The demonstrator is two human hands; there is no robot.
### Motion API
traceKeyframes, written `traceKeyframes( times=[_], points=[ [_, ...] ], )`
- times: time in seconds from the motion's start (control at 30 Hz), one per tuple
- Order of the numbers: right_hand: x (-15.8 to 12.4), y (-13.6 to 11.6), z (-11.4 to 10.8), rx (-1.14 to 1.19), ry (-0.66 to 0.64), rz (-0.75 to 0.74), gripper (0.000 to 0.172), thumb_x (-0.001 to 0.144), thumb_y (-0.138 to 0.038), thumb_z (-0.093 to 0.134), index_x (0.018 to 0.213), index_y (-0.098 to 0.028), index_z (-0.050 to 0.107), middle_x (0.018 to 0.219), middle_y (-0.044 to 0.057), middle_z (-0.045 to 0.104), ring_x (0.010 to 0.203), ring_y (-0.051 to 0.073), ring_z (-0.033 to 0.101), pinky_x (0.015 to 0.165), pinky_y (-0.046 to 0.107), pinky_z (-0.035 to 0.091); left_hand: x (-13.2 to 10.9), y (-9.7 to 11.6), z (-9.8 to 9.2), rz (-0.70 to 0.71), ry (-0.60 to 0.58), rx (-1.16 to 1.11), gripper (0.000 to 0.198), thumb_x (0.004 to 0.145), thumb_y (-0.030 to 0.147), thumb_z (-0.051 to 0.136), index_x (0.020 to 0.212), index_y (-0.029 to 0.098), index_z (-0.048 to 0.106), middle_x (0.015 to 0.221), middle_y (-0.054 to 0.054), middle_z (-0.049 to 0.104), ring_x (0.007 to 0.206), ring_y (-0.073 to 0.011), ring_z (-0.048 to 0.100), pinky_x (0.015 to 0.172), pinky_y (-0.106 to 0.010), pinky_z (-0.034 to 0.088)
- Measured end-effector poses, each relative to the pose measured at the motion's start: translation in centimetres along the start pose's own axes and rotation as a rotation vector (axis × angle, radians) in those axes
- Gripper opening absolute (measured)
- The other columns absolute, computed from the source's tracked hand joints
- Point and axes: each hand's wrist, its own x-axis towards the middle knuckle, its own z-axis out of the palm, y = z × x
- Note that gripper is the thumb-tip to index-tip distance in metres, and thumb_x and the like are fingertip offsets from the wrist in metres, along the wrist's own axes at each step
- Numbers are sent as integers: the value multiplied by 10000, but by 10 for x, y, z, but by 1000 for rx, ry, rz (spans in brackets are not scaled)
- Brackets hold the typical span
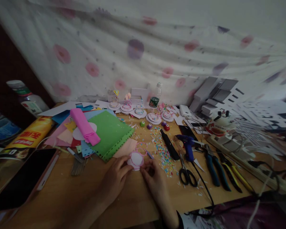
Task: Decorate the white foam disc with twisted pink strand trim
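Low over the front of the table, a small round white paper piece with a pink edging (135,158) is between my two hands. My left hand (118,173) pinches its left edge with thumb and fingers. On the opposite side, the thumb and fingers of my right hand (155,177) close on its lower right edge. Thin pink loops (141,146) stand just behind the disc; whether they are joined to it I cannot tell. A peach paper sheet (127,148) lies behind my left hand. Colourful confetti bits (164,154) are scattered beyond my right hand.
Right of my hands lie scissors (187,175), a blue glue gun (187,146) with its cord, and pliers (215,167). Green paper (109,132) and a pink roll (84,125) are at the left. Several decorated discs (139,112) and a bottle (155,97) stand behind.
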Motion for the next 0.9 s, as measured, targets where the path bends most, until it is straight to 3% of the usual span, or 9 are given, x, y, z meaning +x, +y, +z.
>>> traceKeyframes(
  times=[0.13,0.3,0.47,0.8,0.9],
  points=[
    [0,1,-1,-21,-1,-21,60,788,-221,665,838,-229,633,772,44,701,673,226,651,628,339,531,-1,2,2,-16,-16,84,282,954,75,518,948,244,745,1231,-76,632,1185,-264,545,988,-512,522],
    [0,1,-1,13,-14,-9,72,785,-231,664,853,-230,643,796,53,711,685,235,674,632,346,547,-5,1,6,-64,-1,128,288,986,171,510,906,275,766,979,-54,650,940,-231,568,805,-404,515],
    [0,2,-1,4,-13,6,65,785,-231,666,848,-233,650,785,46,714,692,239,681,647,354,555,-10,-1,12,-77,-30,40,297,1005,162,473,992,258,754,1023,-49,689,949,-215,610,818,-373,533],
    [-1,-1,1,25,17,-12,50,790,-247,652,836,-233,640,769,46,698,685,226,673,641,332,558,-1,3,4,102,-1,85,311,991,79,428,1016,204,712,1002,-62,723,904,-201,662,776,-351,580],
    [-2,-2,2,27,46,-25,36,808,-260,642,819,-233,621,747,37,673,666,216,659,612,313,540,-1,4,3,90,13,78,318,976,66,421,1033,204,702,1009,-71,714,912,-210,661,783,-365,579]
  ],
)
